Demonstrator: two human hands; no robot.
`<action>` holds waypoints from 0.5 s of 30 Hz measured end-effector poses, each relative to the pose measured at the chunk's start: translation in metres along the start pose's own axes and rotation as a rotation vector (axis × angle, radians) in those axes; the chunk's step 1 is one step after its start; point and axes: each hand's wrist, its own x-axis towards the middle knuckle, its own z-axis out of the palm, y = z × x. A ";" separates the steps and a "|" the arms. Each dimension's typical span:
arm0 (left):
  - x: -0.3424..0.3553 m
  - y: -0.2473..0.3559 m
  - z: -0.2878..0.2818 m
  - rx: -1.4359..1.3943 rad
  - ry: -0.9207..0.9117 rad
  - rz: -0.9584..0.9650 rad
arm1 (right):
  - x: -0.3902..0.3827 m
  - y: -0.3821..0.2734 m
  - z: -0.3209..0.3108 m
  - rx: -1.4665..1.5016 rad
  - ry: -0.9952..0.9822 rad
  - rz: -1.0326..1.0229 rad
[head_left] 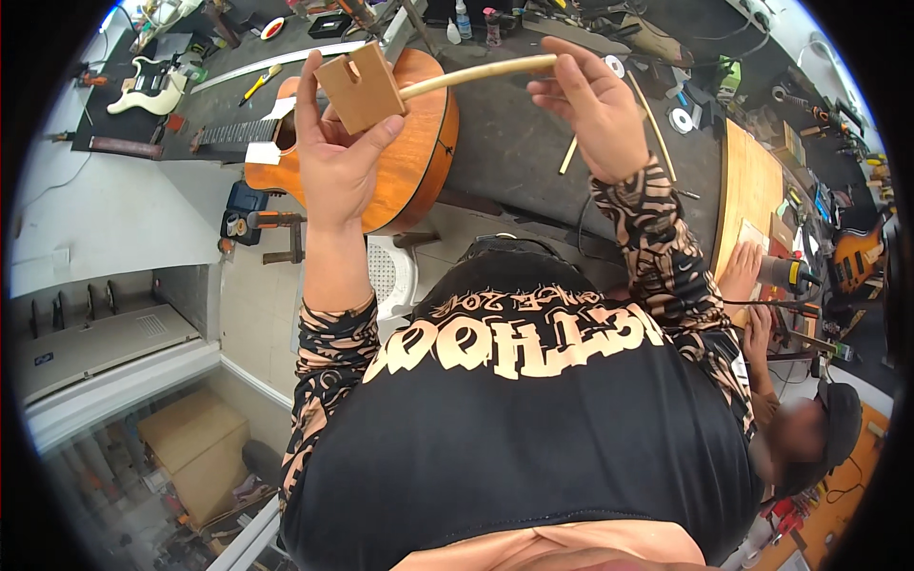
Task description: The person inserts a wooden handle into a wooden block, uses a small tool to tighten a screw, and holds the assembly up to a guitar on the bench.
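My left hand [338, 171] holds up a small wooden block [360, 93] with a slot cut in its upper edge, gripped between thumb and fingers. From the block's right side a thin, pale cream strip [476, 72], slightly bowed, runs across to my right hand [609, 119]. There thumb and fingers pinch the strip's far end. How the strip's left end meets the block cannot be made out. Behind and below my left hand, an acoustic guitar [419, 143] with an orange-brown body lies on the dark workbench [495, 143].
More pale strips [653, 124] and white tape rolls [680, 120] lie right of my right hand. A yellow-handled cutter [259, 84] is beyond the guitar neck, small bottles [463, 19] at the back. At right a co-worker's hands [741, 274] rest by a wooden board [747, 181].
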 end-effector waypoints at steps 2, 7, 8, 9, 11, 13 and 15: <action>-0.001 -0.002 0.010 -0.031 -0.004 -0.024 | 0.001 0.000 0.005 -0.007 -0.005 -0.022; -0.006 -0.002 0.016 -0.120 0.029 0.036 | -0.005 0.000 0.012 -0.074 0.060 -0.105; -0.007 -0.001 0.016 -0.116 0.036 0.035 | -0.007 -0.001 0.015 -0.112 0.070 -0.149; -0.009 0.000 0.018 -0.116 0.050 0.046 | -0.007 -0.004 0.017 -0.109 0.090 -0.144; -0.012 0.000 0.018 -0.115 0.065 0.054 | -0.006 -0.004 0.017 -0.103 0.086 -0.142; -0.015 0.000 0.018 0.010 0.011 0.096 | -0.005 -0.004 0.018 -0.098 0.082 -0.142; -0.019 0.002 0.025 0.037 0.026 0.099 | -0.007 -0.004 0.020 -0.057 0.122 -0.117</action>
